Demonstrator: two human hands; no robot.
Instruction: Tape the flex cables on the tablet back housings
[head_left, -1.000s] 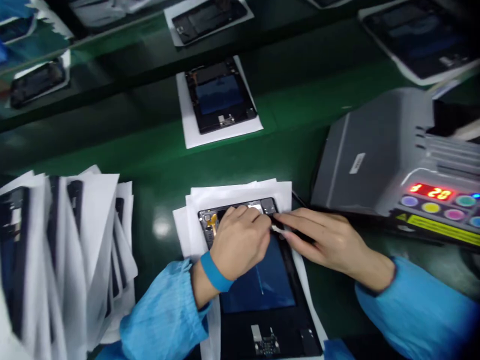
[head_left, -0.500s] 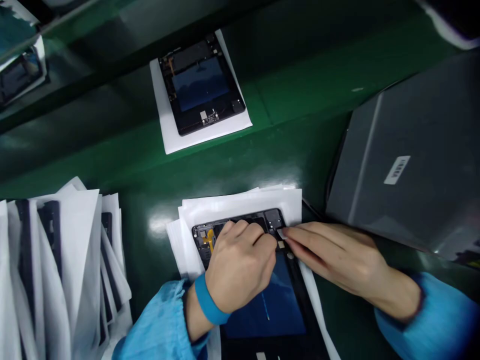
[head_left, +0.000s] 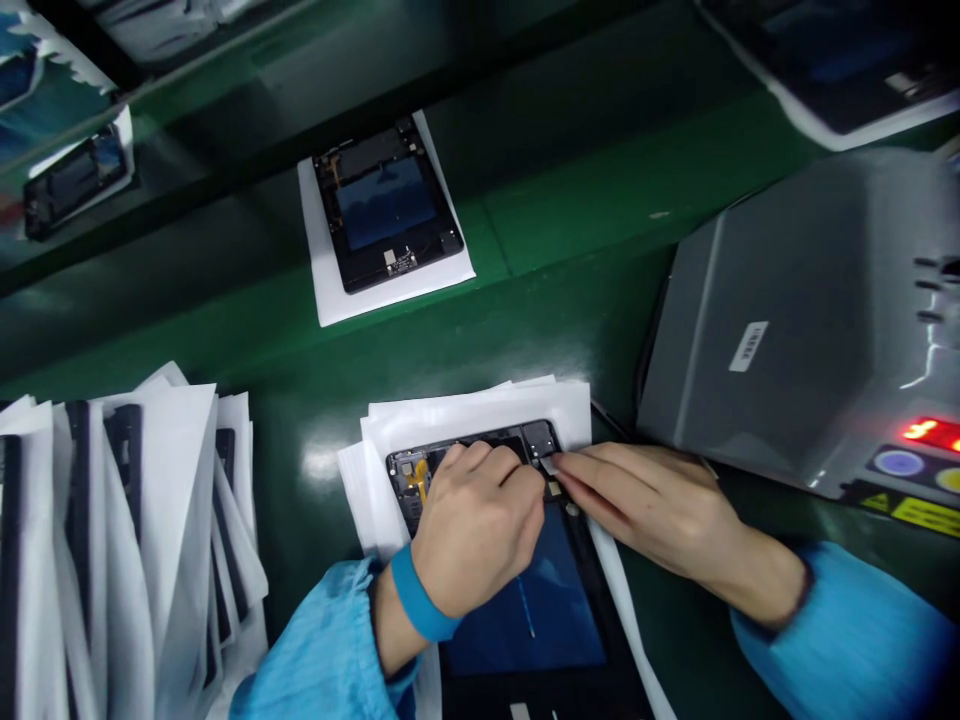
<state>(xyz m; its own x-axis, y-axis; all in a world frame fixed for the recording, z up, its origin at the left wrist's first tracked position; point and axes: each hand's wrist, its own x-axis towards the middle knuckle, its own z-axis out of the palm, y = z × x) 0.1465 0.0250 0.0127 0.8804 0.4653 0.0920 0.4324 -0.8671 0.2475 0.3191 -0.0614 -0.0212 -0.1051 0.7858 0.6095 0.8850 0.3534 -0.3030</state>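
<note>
Both hands, left hand (head_left: 476,525) and right hand (head_left: 652,500), stay pinched on the tablet (head_left: 525,600)'s top edge

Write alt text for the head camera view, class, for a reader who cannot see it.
Two bare hands, left hand and right hand, press fingers onto the top edge of an opened tablet lying on white paper sheets on a green bench. A grey machine sits right, stacked tablets in paper left.

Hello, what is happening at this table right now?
A person in blue sleeves works on an open tablet that lies on white paper sheets. The left hand presses its upper part, and the right hand pinches a small pale tab at its top edge. A grey machine stands to the right.
</note>
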